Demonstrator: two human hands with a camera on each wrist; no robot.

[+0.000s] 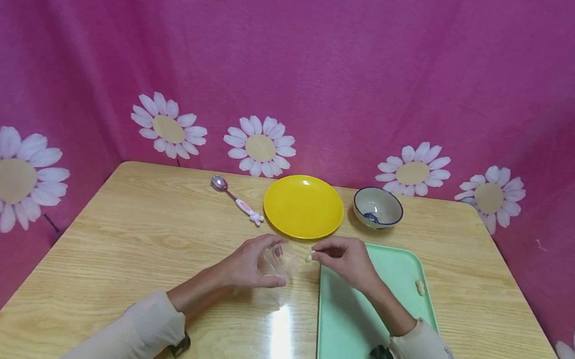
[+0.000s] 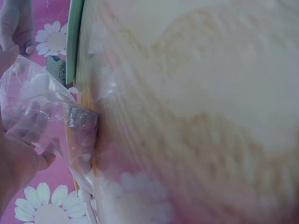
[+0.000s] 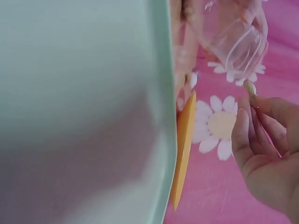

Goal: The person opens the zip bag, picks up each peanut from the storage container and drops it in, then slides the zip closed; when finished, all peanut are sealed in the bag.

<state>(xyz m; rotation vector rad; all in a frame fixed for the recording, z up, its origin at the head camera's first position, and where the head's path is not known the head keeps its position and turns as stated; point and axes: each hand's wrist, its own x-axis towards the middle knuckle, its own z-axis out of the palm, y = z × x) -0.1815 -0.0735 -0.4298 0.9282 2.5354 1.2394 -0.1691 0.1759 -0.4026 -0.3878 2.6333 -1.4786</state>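
Magenta cloth printed with white daisies (image 1: 326, 75) hangs behind a pale wood-grain worktop (image 1: 135, 246). Over its middle, the left hand (image 1: 249, 264) curves round a clear, crinkled plastic bag (image 1: 281, 261), thumb and fingers set wide apart with the film between them. Facing it, the right hand (image 1: 354, 263) is narrowed to a pinch, holding a small pale unshelled peanut (image 1: 309, 257) at its fingertips. That peanut sits between the two hands, just beside the bag (whether it touches the film, I cannot tell). Beneath the right hand and forearm stretches a rectangular mint-green tray (image 1: 399, 264) with rounded corners; a second tan peanut (image 1: 420, 287) lies near its right rim, apart from both hands. Beyond the hands stands a round, glossy yellow plate (image 1: 303, 206). To its left rests a metal spoon with a pink-and-white rabbit handle (image 1: 245, 206), and to its right a grey-white bowl with a dark blue rim (image 1: 367, 200).
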